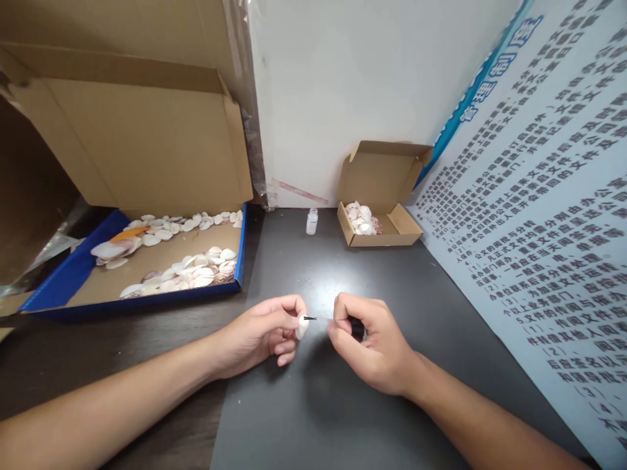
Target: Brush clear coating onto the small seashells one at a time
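Between the thumb and fingers of my left hand (272, 331) is a small white shell (302, 328). My right hand (375, 339) is closed around the black cap (357, 328) of a thin brush (318, 319). The dark tip of that brush reaches left to the shell and appears to touch its upper part. Farther back on the dark mat stands a small white bottle (311, 222), upright, with no cap on its neck.
A blue-edged cardboard box (241, 251) with many shells lies open at the left. At the back right sits a small open cardboard box (382, 240) holding shells. A white panel (343, 85) rises behind the mat, and a printed sheet (553, 261) slants along the right.
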Tool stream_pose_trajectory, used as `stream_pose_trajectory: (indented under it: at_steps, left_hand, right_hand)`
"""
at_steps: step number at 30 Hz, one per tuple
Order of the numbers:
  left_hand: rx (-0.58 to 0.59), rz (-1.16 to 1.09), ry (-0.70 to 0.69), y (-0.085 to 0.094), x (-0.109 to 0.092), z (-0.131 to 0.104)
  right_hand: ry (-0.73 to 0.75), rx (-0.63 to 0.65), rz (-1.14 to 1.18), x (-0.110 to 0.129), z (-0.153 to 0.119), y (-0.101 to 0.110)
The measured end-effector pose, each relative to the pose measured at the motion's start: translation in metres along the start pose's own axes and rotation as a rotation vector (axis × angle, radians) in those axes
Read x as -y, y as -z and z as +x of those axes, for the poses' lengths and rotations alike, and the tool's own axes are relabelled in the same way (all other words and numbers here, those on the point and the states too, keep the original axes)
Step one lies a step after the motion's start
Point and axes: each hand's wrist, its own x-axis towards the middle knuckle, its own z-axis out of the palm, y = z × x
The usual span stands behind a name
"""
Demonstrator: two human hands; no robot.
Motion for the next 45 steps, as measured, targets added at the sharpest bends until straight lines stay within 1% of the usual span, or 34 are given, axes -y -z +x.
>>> stream_pose_trajectory:
  at_steps: [4, 8, 10, 13, 15, 17, 19, 21, 23, 25, 28, 30, 32, 33, 35, 37, 39, 41, 43, 44, 45]
  left_hand:
    - [0.008, 0.0, 0.0, 0.0, 0.0, 0.0]
    - [0.014, -0.002, 0.004, 0.001, 0.0, 0.0]
    - [0.02, 0.003, 0.01, 0.001, 0.0, 0.0]
    - [0.035, 0.012, 0.004, 0.001, 0.0, 0.0]
    - [0.037, 0.012, 0.001, 0.001, 0.0, 0.0]
    - [0.029, 0.017, 0.006, 0.001, 0.0, 0.0]
    - [0.024, 0.025, 0.011, 0.002, 0.0, 0.0]
    - [0.035, 0.028, 0.007, 0.003, 0.001, 0.0]
    - [0.044, 0.026, -0.005, 0.003, 0.001, 0.0]
    - [0.04, 0.028, -0.01, 0.003, 0.003, 0.0]
    - [0.023, 0.04, -0.015, 0.0, 0.003, 0.001]
    - [0.003, 0.073, -0.04, 0.0, -0.001, 0.001]
    - [-0.052, 0.179, -0.093, 0.001, -0.012, -0.003]
    - [-0.096, 0.274, -0.142, 0.003, -0.02, -0.006]
    - [-0.154, 0.486, -0.239, 0.012, -0.042, -0.016]
    - [-0.278, 0.656, -0.299, 0.025, -0.067, -0.028]
    - [-0.455, 0.825, -0.36, 0.042, -0.09, -0.039]
    - [-0.592, 0.951, -0.352, 0.061, -0.105, -0.046]
    - [-0.685, 1.101, -0.293, 0.077, -0.112, -0.047]
    - [-0.712, 1.185, -0.283, 0.083, -0.113, -0.046]
    - [-0.704, 1.234, -0.275, 0.087, -0.113, -0.045]
  right_hand:
    - [0.008, 0.032, -0.036, 0.001, -0.001, -0.001]
    - [0.017, -0.006, -0.028, 0.002, -0.003, -0.002]
    - [0.037, -0.003, -0.026, 0.002, -0.003, -0.003]
    - [0.003, 0.013, -0.053, 0.002, -0.002, -0.002]
    - [-0.022, -0.003, -0.052, 0.001, -0.001, -0.002]
    - [-0.009, -0.011, -0.028, 0.001, -0.001, -0.002]
    - [0.009, 0.011, -0.025, 0.001, -0.002, -0.002]
    - [-0.002, 0.03, -0.05, 0.0, -0.003, -0.003]
    - [-0.028, 0.012, -0.062, 0.0, -0.003, -0.003]
    - [-0.03, 0.001, -0.053, -0.001, -0.003, -0.003]
    - [-0.004, 0.037, -0.072, -0.005, -0.001, -0.001]
    - [-0.013, 0.024, -0.093, -0.007, 0.001, 0.001]
    - [-0.029, -0.021, -0.092, -0.008, 0.002, 0.003]
    - [-0.029, -0.03, -0.086, -0.008, 0.001, 0.003]
    - [-0.005, 0.0, -0.07, -0.006, 0.0, 0.002]
    - [0.029, 0.064, -0.053, -0.004, -0.003, 0.0]
    - [0.053, 0.106, -0.042, -0.002, -0.006, -0.002]
    - [0.059, 0.108, -0.041, -0.001, -0.006, -0.002]
    - [0.063, 0.097, -0.044, 0.0, -0.006, -0.002]
    - [0.066, 0.092, -0.046, 0.0, -0.005, -0.002]
    - [0.068, 0.09, -0.05, 0.0, -0.004, -0.001]
